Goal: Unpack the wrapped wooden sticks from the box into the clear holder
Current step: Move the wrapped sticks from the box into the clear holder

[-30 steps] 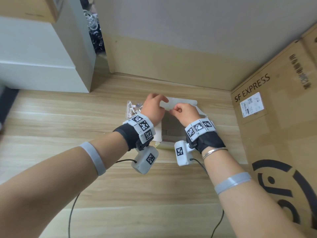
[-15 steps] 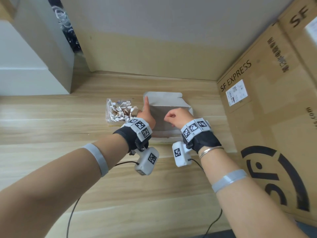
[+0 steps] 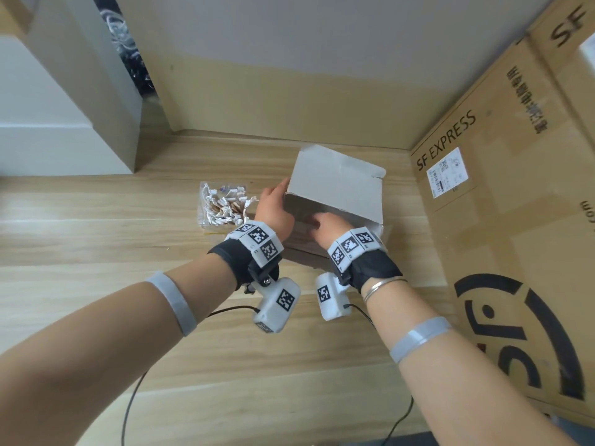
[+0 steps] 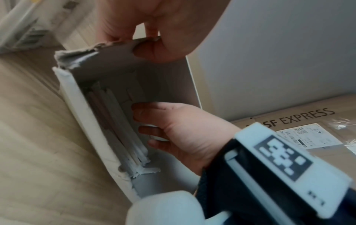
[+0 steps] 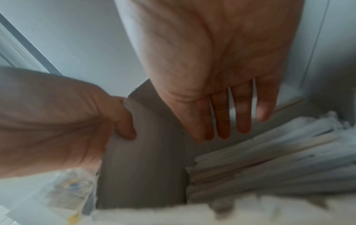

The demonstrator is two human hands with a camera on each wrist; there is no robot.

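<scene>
A white cardboard box (image 3: 335,185) stands on the wooden table with its lid flipped up and back. My left hand (image 3: 276,201) pinches the box's left wall (image 4: 115,50), thumb inside. My right hand (image 3: 319,222) reaches into the box with straight fingers (image 5: 221,120) and holds nothing. Several paper-wrapped wooden sticks (image 4: 119,121) lie along the bottom of the box, just beside the right hand's fingertips; they also show as wrapped sticks (image 5: 269,159) in the right wrist view. The clear holder (image 3: 206,217) stands left of the box, with several wrapped sticks (image 3: 225,204) in it.
A large SF Express carton (image 3: 502,220) walls off the right side, close to the box. A white cabinet (image 3: 64,123) stands at the back left. The wall (image 3: 289,91) runs behind the box. Cables (image 3: 135,394) trail from my wrists over the table's near part.
The lid has been swung up and back. My left hand went from the flap to the left wall. My right hand has uncurled and gone down inside the box.
</scene>
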